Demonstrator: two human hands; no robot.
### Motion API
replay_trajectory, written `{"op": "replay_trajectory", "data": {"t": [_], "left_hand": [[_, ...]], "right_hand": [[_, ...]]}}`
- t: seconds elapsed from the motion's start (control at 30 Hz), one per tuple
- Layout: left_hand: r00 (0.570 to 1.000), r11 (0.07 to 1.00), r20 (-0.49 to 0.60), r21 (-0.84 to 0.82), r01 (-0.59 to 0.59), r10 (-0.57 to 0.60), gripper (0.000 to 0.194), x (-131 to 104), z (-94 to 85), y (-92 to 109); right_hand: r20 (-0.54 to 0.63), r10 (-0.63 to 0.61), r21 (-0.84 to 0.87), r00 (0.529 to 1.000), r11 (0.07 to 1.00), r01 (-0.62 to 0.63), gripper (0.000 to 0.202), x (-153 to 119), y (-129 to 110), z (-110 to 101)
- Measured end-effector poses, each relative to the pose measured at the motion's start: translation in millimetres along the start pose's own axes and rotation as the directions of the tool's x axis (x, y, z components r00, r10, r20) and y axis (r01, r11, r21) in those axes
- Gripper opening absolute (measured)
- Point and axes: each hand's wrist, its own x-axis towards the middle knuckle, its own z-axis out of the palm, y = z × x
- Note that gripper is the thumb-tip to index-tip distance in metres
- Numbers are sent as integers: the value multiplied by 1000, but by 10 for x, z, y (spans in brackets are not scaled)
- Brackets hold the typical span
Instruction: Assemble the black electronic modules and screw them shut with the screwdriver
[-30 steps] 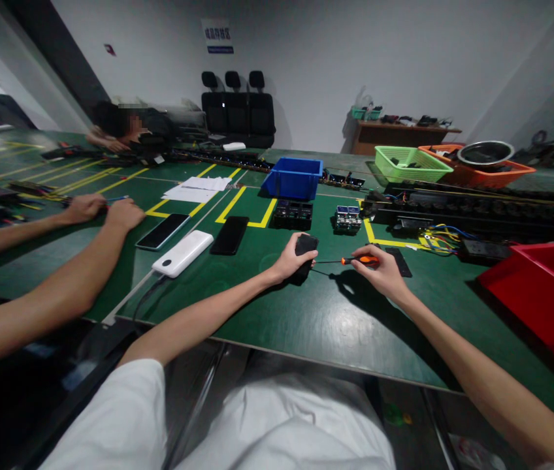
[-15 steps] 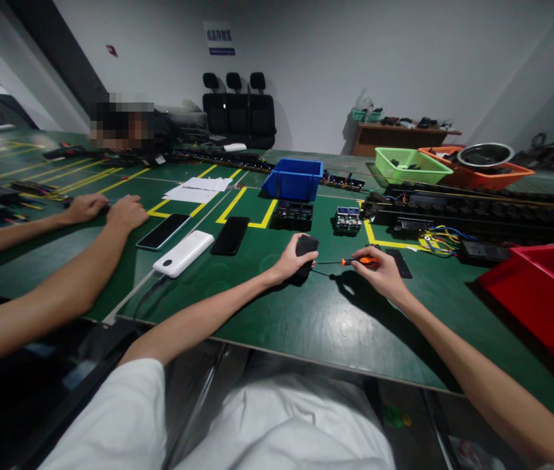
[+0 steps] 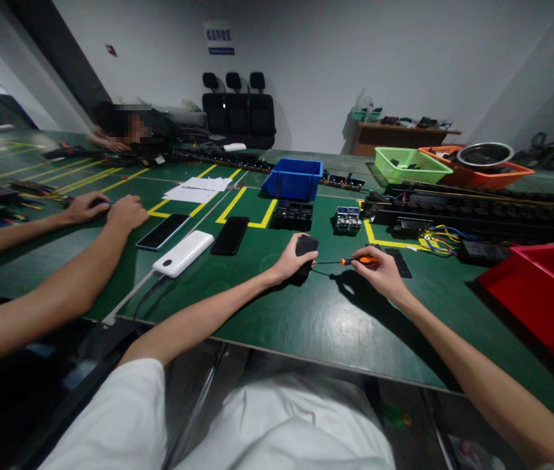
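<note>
My left hand (image 3: 289,260) grips a small black box-like part (image 3: 307,251) above the green table (image 3: 257,307). In my right hand (image 3: 379,271), closed round its handle, is an orange and black screwdriver (image 3: 366,262). Its thin shaft points left, and the tip is at or close to the right side of the black part. A flat black piece (image 3: 399,263) lies just behind my right hand. Beyond my left hand stand a dark module (image 3: 294,215) and a lighter circuit module (image 3: 347,220).
A black phone (image 3: 230,236), white power bank (image 3: 183,254) and another phone (image 3: 163,232) lie left. Another person's hands (image 3: 127,213) are further left. Behind is a blue bin (image 3: 295,179); at right, a red bin (image 3: 541,294) and wired black assemblies (image 3: 483,215).
My hands, the black part and the screwdriver look unchanged. At the far left back, another person's head has shifted slightly, and a hand now shows beside it.
</note>
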Motion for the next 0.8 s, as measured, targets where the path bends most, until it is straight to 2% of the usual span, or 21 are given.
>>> {"op": "replay_trajectory", "data": {"t": [0.37, 0.57, 0.8], "left_hand": [[1000, 1000, 8, -26, 14, -14, 56, 4, -15, 9], [1000, 999, 2, -49, 22, -22, 55, 10, -22, 18], [1000, 997, -5, -72, 27, -27, 57, 3, -17, 26]], "right_hand": [[1, -8, 36, 1000, 999, 8, 22, 11, -31, -28], [0, -61, 85, 998, 994, 61, 23, 24, 39, -18], [28, 74, 67, 997, 995, -75, 30, -4, -14, -13]]}}
